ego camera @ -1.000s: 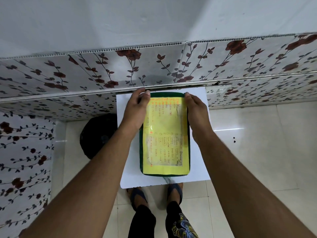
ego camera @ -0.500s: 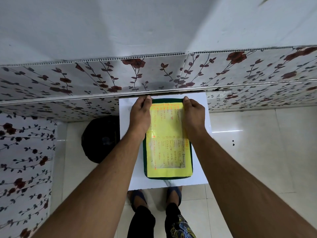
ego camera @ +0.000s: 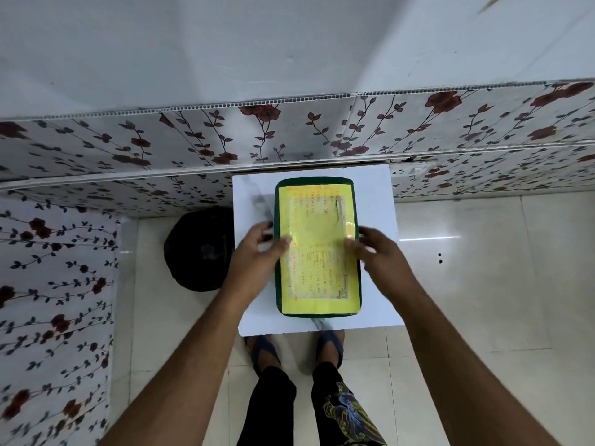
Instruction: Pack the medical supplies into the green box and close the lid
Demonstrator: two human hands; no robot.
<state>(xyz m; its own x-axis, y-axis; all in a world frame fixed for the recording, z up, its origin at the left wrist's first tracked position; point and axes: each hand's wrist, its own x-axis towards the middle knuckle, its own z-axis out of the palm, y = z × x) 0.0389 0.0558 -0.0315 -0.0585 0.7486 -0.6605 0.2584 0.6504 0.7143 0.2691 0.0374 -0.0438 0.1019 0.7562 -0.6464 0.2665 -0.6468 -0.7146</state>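
Green box (ego camera: 317,246) is lying lengthwise away from the person, lid shut; left hand (ego camera: 257,252) and right hand (ego camera: 381,255) are flanking its middle, fingers loose, grasping nothing.

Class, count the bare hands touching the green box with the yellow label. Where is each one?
2. The left hand is at the left edge of the green box with the yellow label, near its middle; the right hand is at its right edge, opposite.

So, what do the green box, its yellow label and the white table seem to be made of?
Green box: probably plastic, judging by its rounded corners. Yellow label: paper with handwriting, apparently under glossy clear film, which shows glare. White table: smooth and matte; material unclear.
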